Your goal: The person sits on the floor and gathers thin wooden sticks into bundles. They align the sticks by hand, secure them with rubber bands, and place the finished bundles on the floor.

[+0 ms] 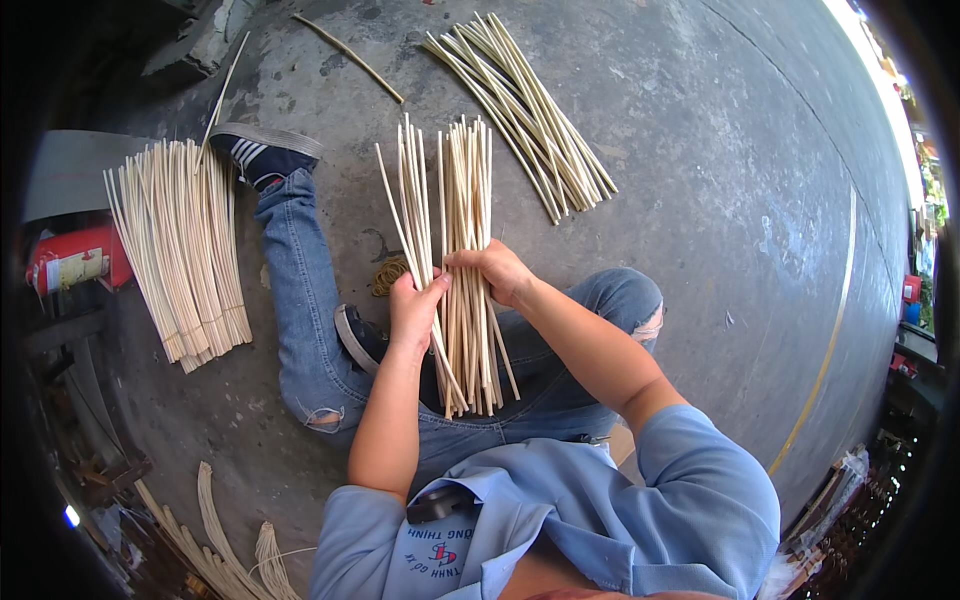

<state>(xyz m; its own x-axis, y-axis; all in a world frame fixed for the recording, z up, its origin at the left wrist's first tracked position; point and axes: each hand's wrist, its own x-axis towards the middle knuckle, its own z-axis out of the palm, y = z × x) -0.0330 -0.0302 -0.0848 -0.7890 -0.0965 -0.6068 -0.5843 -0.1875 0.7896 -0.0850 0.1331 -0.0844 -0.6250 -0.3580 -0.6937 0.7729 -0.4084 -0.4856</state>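
Observation:
Over my lap, my left hand (412, 305) is closed round a small bunch of pale rattan sticks (415, 200). Right beside it, a thicker bunch of rattan sticks (467, 190) is gripped by my right hand (497, 270), whose thumb reaches across the front toward the left hand. Both bunches stand nearly lengthwise, their lower ends close together above my crossed leg. One stick of the left bunch leans outward at the top. Parts of the fingers are hidden behind the sticks.
Greener sticks (530, 120) lie fanned on the concrete floor ahead, near a single stick (350, 58). Tied stick bundles (180, 250) lie at left, by a red cylinder (75, 262). Rubber bands (390, 275) lie by my shoe (265, 155)-side leg. Rattan coils (215, 550) are lower left.

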